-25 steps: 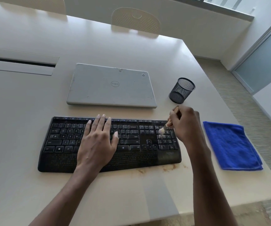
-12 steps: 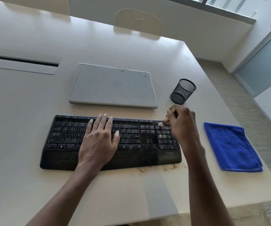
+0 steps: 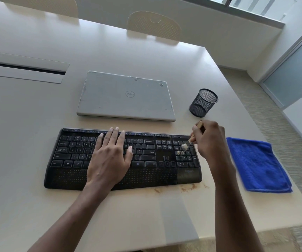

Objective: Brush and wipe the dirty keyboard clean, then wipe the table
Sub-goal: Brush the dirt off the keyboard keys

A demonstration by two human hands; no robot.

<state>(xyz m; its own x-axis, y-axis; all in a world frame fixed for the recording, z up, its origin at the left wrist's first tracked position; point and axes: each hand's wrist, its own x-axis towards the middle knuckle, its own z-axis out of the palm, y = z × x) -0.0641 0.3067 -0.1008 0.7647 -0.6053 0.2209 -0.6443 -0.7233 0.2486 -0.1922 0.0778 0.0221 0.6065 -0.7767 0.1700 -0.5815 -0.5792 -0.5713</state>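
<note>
A black keyboard (image 3: 73,153) lies on the pale table (image 3: 28,206) in front of me. My left hand (image 3: 110,159) rests flat on its middle keys, fingers spread, holding nothing. My right hand (image 3: 210,142) grips a small wooden-handled brush (image 3: 187,144), whose white bristles touch the number pad at the keyboard's right end. Pale crumbs (image 3: 180,152) sit on the number pad keys just below the bristles. Brown dirt (image 3: 188,188) is scattered on the table by the keyboard's front right corner. A folded blue cloth (image 3: 257,164) lies to the right of the keyboard.
A closed grey laptop (image 3: 126,96) lies behind the keyboard. A black mesh pen cup (image 3: 203,102) stands to its right. A cable slot (image 3: 22,70) is set in the table at the far left. Two chair backs (image 3: 154,26) stand at the far side. The table's right edge is near the cloth.
The brush tip went up to the number pad's top edge, then came back down onto the pad. My left hand has stayed flat on the keys.
</note>
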